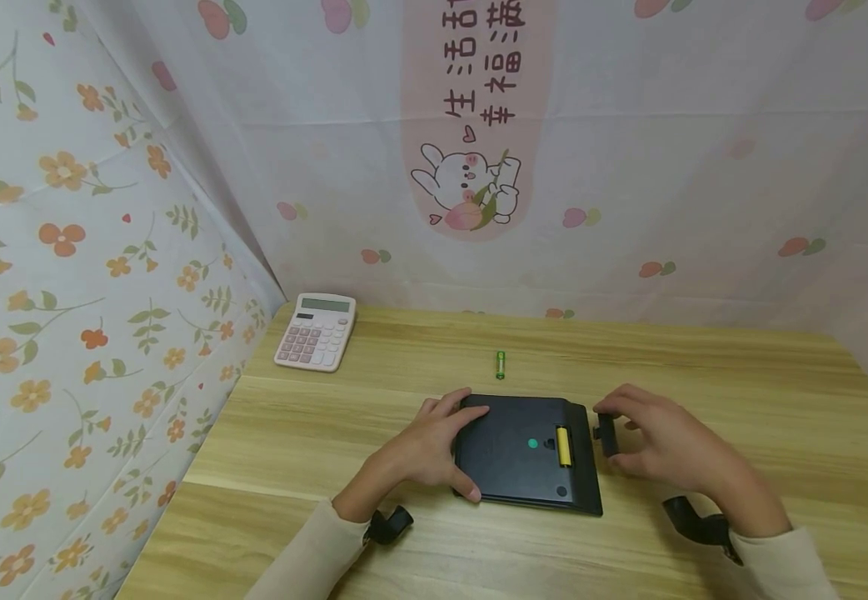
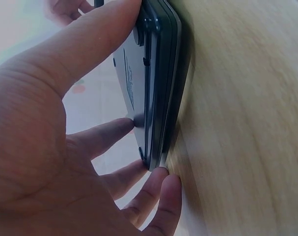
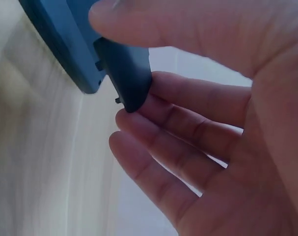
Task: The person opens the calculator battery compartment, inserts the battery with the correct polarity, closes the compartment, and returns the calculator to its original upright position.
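Note:
A black desk calculator [image 1: 509, 450] lies face down on the table, its battery slot uncovered. Inside that slot sits a yellow battery [image 1: 564, 447]. My left hand [image 1: 430, 442] grips the calculator's left end, thumb at the near edge and fingers over the far side; the left wrist view shows the thumb and fingertips on its casing [image 2: 161, 73]. Just off the right end, my right hand [image 1: 662, 437] pinches a small black battery cover [image 1: 608, 434] between thumb and fingers. Little tabs stick out of the cover [image 3: 126, 73] toward the calculator in the right wrist view.
Beyond the black calculator a green battery [image 1: 501, 365] lies on the wooden table [image 1: 374, 400]. A pink-and-white calculator [image 1: 316, 332] is at the far left corner. Patterned cloth [image 1: 591, 167] hangs behind the table and along its left side.

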The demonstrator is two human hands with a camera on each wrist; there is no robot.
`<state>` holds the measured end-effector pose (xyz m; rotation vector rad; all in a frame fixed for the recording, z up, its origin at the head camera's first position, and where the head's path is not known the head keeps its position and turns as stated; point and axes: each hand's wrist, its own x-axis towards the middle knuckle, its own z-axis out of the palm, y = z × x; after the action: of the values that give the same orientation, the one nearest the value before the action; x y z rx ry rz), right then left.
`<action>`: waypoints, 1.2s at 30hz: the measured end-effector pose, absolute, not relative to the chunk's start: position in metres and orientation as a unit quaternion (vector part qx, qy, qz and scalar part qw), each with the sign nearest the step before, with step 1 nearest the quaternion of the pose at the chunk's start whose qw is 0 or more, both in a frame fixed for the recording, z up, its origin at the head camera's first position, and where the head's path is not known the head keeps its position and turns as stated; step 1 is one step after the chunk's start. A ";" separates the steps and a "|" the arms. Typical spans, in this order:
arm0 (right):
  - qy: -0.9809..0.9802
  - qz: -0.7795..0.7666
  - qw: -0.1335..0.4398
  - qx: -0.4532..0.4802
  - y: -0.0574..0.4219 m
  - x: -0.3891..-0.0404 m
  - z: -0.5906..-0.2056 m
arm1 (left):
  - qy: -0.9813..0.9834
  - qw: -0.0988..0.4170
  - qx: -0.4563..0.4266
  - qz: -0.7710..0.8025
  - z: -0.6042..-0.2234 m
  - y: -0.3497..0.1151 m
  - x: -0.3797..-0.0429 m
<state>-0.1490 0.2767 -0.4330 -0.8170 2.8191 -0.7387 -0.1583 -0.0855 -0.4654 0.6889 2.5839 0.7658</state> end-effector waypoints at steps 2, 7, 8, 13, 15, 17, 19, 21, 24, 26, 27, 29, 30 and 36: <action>0.926 -0.247 0.058 -0.278 0.273 -0.149 -0.434 | 0.914 0.181 0.244 0.271 -0.466 -0.085 -0.159; 0.921 -0.254 0.056 -0.290 0.265 -0.148 -0.436 | 0.911 0.185 0.239 0.282 -0.465 -0.086 -0.159; 0.921 -0.254 0.055 -0.290 0.264 -0.148 -0.437 | 0.910 0.186 0.236 0.286 -0.465 -0.086 -0.160; 0.916 -0.271 0.057 -0.290 0.260 -0.149 -0.441 | 0.904 0.189 0.230 0.306 -0.464 -0.086 -0.162; 0.911 -0.283 0.057 -0.293 0.259 -0.150 -0.443 | 0.903 0.190 0.230 0.310 -0.464 -0.087 -0.162; 0.905 -0.299 0.057 -0.298 0.259 -0.150 -0.446 | 0.902 0.190 0.230 0.311 -0.464 -0.087 -0.162; 0.899 -0.312 0.055 -0.301 0.258 -0.151 -0.449 | 0.902 0.191 0.229 0.312 -0.464 -0.088 -0.162; 0.896 -0.322 0.053 -0.303 0.258 -0.151 -0.452 | 0.902 0.192 0.228 0.313 -0.464 -0.088 -0.162; 0.892 -0.330 0.043 -0.306 0.257 -0.151 -0.456 | 0.901 0.193 0.228 0.315 -0.465 -0.089 -0.163; 0.889 -0.335 0.036 -0.310 0.256 -0.151 -0.459 | 0.900 0.194 0.229 0.317 -0.465 -0.089 -0.163; 0.887 -0.339 0.034 -0.311 0.255 -0.151 -0.460 | 0.899 0.194 0.229 0.318 -0.465 -0.090 -0.163; 0.885 -0.343 0.030 -0.313 0.255 -0.152 -0.461 | 0.899 0.194 0.230 0.319 -0.465 -0.090 -0.163; 0.885 -0.343 0.029 -0.315 0.254 -0.152 -0.462 | 0.899 0.194 0.230 0.319 -0.465 -0.090 -0.163; 0.885 -0.343 0.029 -0.315 0.253 -0.152 -0.464 | 0.898 0.193 0.232 0.320 -0.466 -0.090 -0.163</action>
<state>-0.1517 0.2535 -0.4641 -0.9715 2.7288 -1.0567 -0.1634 -0.0902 -0.4662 0.6516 2.5197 0.8980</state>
